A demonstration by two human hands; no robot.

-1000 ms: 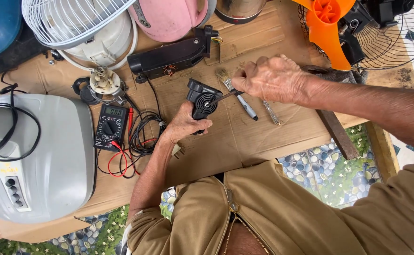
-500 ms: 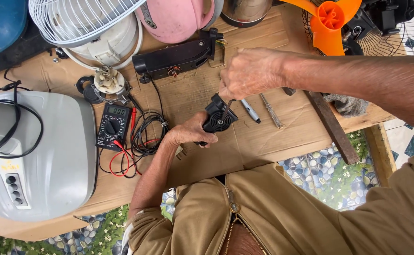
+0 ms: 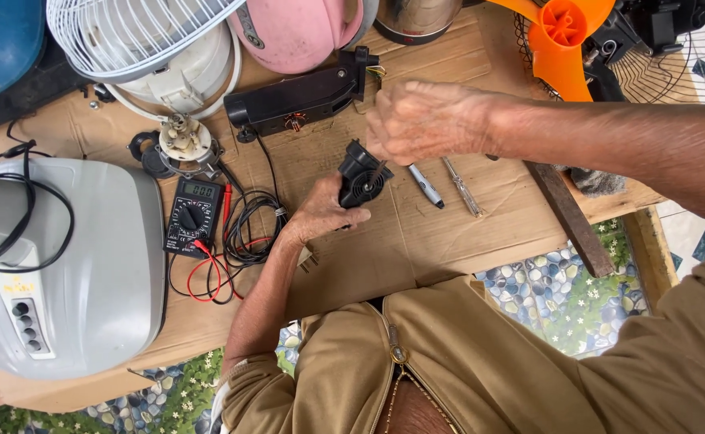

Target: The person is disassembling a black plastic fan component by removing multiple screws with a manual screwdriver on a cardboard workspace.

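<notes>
My left hand (image 3: 320, 213) grips a small black round motor part (image 3: 362, 177) with a slotted face, held just above the cardboard sheet (image 3: 416, 241). My right hand (image 3: 425, 120) is closed in a fist directly above it, holding a thin screwdriver (image 3: 378, 170) whose shaft points down onto the part's face. Two more tools, a grey pen-shaped tester (image 3: 426, 186) and a slim metal screwdriver (image 3: 461, 186), lie on the cardboard just right of the part.
A black multimeter (image 3: 193, 215) with red and black leads lies to the left, beside a grey appliance housing (image 3: 71, 273). A black elongated casing (image 3: 300, 100), a white fan grille (image 3: 131, 32), a pink shell (image 3: 296, 28) and an orange fan blade (image 3: 561, 32) crowd the back. A wooden strip (image 3: 569, 217) lies at right.
My right hand left the tools on the cardboard and rose with a screwdriver over the black part. My left hand lifted and turned the part slightly.
</notes>
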